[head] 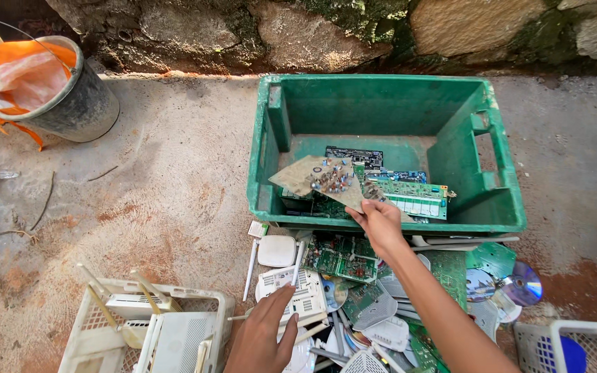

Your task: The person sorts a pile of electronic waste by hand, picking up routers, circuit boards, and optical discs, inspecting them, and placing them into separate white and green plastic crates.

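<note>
**Hands sort scrapped electronics over a green crate**

A person's right hand point(380, 222) reaches over the near rim of a green plastic crate point(281, 131), its fingers pinched together on the near corner of a tan circuit board point(323, 176) studded with small components. The board hangs tilted above the crate's near left part, over other circuit boards point(412, 195), green and dark, lying on the crate's floor toward its near and right sides.

The left hand point(265, 338) rests lower down, fingers spread apart and laid flat on a white router casing point(300, 293) at the left edge of a heap of scrap point(381, 318) on the concrete ground point(174, 179). It clasps nothing. The heap lies just in front of the crate's near wall and holds green boards, white plastic covers and grilles, and thin white antennas. Shiny discs point(513, 283) lie at the heap's right edge.

A white slatted basket point(105, 342) near the bottom left corner of the view holds more white casings with antennas sticking up. Another white basket point(589, 342) shows at the bottom right corner, something blue inside it. A grey metal bucket point(81, 103) lined with an orange and white sack stands at the upper left, near a rough stone wall point(326, 31) that runs along the far edge of the ground behind the crate.
</note>
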